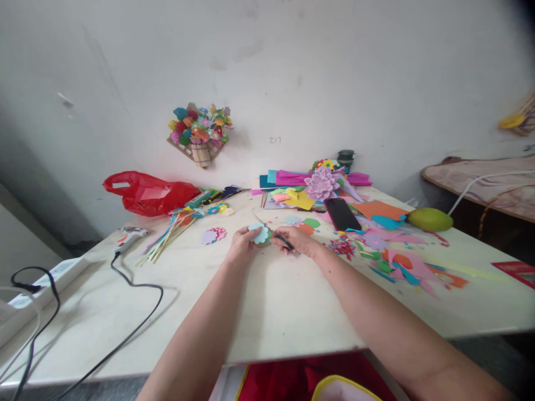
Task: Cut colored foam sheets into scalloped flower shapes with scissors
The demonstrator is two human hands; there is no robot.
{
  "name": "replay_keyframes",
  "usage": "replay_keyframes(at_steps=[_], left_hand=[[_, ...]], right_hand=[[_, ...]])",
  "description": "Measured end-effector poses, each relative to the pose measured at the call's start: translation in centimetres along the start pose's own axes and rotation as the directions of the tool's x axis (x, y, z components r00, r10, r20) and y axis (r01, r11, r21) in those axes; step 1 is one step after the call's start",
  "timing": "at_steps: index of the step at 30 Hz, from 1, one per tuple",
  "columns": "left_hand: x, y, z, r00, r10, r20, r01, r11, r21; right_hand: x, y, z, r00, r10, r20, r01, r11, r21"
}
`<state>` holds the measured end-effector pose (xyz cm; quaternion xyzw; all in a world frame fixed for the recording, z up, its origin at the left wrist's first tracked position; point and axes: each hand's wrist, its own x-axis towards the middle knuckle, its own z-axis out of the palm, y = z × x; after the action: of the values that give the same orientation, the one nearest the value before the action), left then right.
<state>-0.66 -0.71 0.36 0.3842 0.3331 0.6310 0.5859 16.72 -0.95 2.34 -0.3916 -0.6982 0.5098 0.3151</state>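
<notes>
Over the middle of the table, my left hand (241, 243) pinches a light blue scalloped paper flower (259, 234) by its left side. A green piece (264, 243) shows just beneath it; whether the two are joined I cannot tell. My right hand (297, 240) is closed around the dark handles of a pair of scissors (284, 240). Their blades point up and left, close against the flower's right edge. On the table left of my hands lie a lilac scalloped cutout (208, 238) and a pink patterned one (220, 233). Green and orange round cutouts (308, 227) lie beyond my right hand.
A glue gun (132, 240) with a black cord lies left, near a white power strip (50, 281). Thin sticks (169, 239) and a red plastic bag (154, 195) are behind. To the right are a phone (343, 214), paper scraps (401, 266) and a green-yellow fruit (430, 219).
</notes>
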Motion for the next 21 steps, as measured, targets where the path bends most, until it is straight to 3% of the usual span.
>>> replay_keyframes(at_steps=[11, 21], left_hand=[[0.1, 0.0, -0.1, 1.0, 0.013, -0.025, -0.013, 1.0, 0.017], [0.2, -0.2, -0.2, 0.999, 0.012, -0.035, -0.011, 0.999, 0.036]], right_hand=[[0.8, 1.7, -0.3, 0.998, -0.038, 0.05, 0.039, 0.999, -0.018], [0.7, 1.4, 0.1, 0.999, -0.025, 0.036, 0.024, 0.999, 0.043]])
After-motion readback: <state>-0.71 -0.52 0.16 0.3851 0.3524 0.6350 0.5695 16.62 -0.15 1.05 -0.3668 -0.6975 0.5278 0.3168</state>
